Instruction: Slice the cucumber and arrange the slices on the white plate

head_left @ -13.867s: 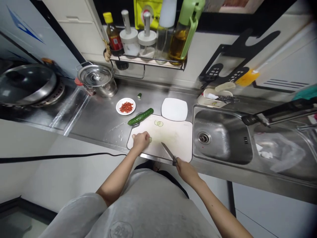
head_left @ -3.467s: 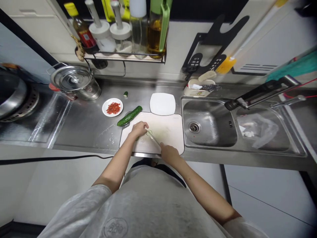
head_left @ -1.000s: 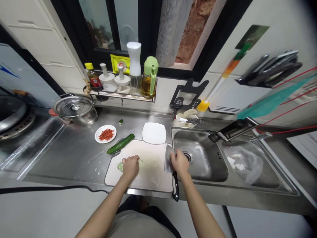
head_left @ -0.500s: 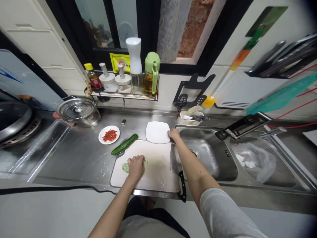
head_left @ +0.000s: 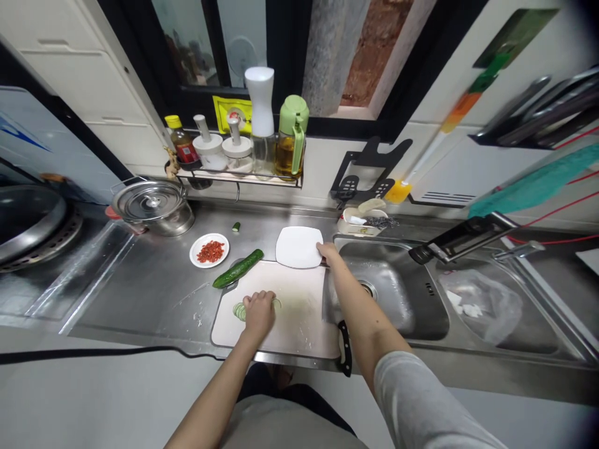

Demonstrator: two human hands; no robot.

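Observation:
My left hand (head_left: 260, 310) is closed over thin cucumber slices (head_left: 239, 311) on the white cutting board (head_left: 299, 330), its fingers curled round part of them. My right hand (head_left: 326, 251) grips the right edge of a white square plate (head_left: 298, 247) just behind the board. A whole-looking dark green cucumber (head_left: 238, 269) lies across the board's far left corner, and a short cucumber end (head_left: 236, 227) sits farther back on the counter. Beside the board's right edge rests a knife with a black handle (head_left: 345, 348); my right forearm partly covers that side.
A small white plate of chopped red pieces (head_left: 210, 251) stands left of the cucumber. Farther left is a lidded steel pot (head_left: 153, 206). The sink (head_left: 388, 284) opens on the right. Bottles and jars fill a wall rack (head_left: 243, 177) at the back.
The whole view has shifted slightly. Both hands stay in nearly the same places, the left on the slices and the right at the plate's edge.

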